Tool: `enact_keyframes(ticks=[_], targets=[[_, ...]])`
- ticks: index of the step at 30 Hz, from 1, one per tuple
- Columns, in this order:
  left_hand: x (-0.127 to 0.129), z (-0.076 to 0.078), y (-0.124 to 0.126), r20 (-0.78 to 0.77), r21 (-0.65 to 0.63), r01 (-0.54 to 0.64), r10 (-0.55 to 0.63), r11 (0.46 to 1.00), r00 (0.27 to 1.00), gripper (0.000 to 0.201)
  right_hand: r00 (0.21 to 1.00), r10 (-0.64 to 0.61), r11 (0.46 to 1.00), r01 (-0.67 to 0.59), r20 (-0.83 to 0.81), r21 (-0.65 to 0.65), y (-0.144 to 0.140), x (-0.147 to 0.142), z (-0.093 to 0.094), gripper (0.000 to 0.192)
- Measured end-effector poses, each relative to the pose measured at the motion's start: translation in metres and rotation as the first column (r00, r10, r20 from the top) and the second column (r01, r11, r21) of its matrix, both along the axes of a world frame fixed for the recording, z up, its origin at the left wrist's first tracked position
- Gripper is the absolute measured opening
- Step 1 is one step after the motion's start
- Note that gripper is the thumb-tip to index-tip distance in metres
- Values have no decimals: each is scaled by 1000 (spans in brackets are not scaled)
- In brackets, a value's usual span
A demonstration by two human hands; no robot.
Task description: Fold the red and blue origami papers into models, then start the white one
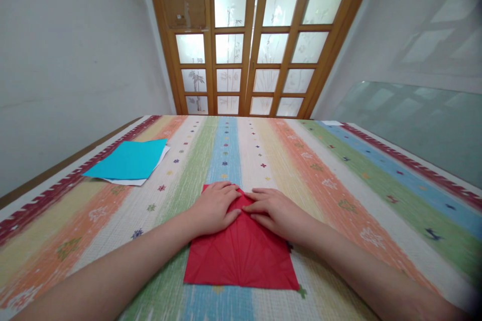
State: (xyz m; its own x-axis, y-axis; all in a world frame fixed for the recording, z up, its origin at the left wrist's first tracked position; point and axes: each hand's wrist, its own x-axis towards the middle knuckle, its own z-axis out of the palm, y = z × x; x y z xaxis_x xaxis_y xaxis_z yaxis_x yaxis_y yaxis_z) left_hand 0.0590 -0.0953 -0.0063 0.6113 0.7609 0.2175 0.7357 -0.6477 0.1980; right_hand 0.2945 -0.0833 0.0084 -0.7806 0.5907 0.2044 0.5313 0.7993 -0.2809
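**Head view: both hands pressed flat on a creased red sheet**

Head view, read from left to right. At the far left of the striped tablecloth (339, 170) lay a turquoise sheet (130, 159), resting on top of a white sheet (160, 158) whose edge showed along its right and near sides. Both lay well apart from the hands.

The left hand (214, 208) lay palm down on the upper left part of the red paper (241, 256), fingers extended and close together, pointing toward the middle. It pinched nothing; it pressed flat.

The red paper sat at the centre of the table, near the person's edge, flat on the cloth. Many crease lines fanned out from a point near its lower middle. The far edge appeared folded under the hands, though the fingers hid the exact fold.

The right hand (274, 210) mirrored the left, palm down on the upper right part of the sheet, fingers extended and slightly spread, its fingertips just beside those of the left hand.

Assessment of handling: the sheet looked thin, very light and pliable, easily torn or wrongly creased, and likely to slide on the cloth unless held down. The sound holds, in my judgement, were the free corners and edges, taken by fingertip pinch.

At the back stood a wooden door (252, 40) with frosted panes.
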Motion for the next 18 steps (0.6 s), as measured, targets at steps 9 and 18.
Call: enact_keyframes(ticks=[9, 18], targets=[[-2, 1, 0, -16, -33, -11, 10, 999, 1000, 48, 999, 2, 1000, -2, 32, 3, 1, 1, -1, 27], [-3, 3, 1, -59, -43, -39, 37, 998, 998, 56, 987, -56, 998, 57, 150, 0, -9, 2, 19, 19]])
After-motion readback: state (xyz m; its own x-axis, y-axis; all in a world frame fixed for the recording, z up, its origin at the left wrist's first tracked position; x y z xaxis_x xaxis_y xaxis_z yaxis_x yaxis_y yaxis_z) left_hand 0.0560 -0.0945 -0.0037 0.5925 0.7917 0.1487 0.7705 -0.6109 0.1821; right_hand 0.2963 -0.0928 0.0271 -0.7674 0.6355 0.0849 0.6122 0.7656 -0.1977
